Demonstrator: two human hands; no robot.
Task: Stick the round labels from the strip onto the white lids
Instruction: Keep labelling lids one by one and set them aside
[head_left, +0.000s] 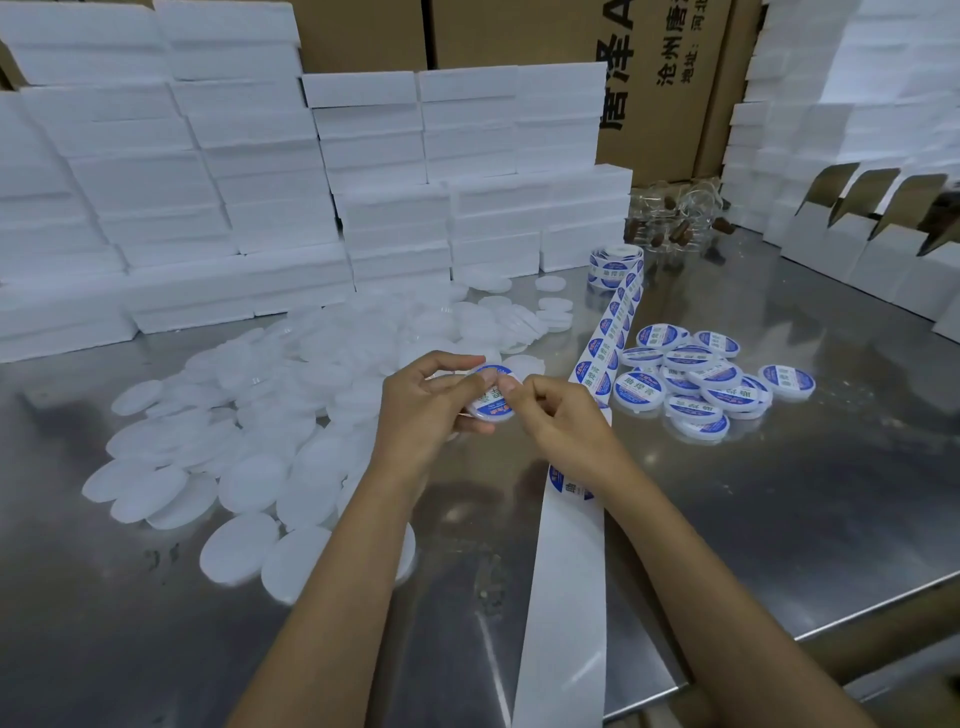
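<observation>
Stacks of white foam boxes (218, 197) are filling the back and left of the steel table (779, 519), with brown cartons (649, 78) rising behind them and folded white cartons (852, 244) standing along the right edge. A big heap of bare white lids (249, 415) is spreading over the left half of the table, some lying under the left forearm. The label strip (571, 571) is running from a roll (615, 267) near the boxes towards the viewer, passing under the right wrist, its near stretch already bare backing paper. To the right of the strip, a small pile of labelled lids (696, 379) is lying apart from the bare ones. The two hands are meeting over the table's middle: the left hand (431, 410) is gripping a white lid (491, 395) by its rim, and the right hand (556, 415), fingers curled, is pressing its thumb on the blue round label (493, 382) on that lid.
</observation>
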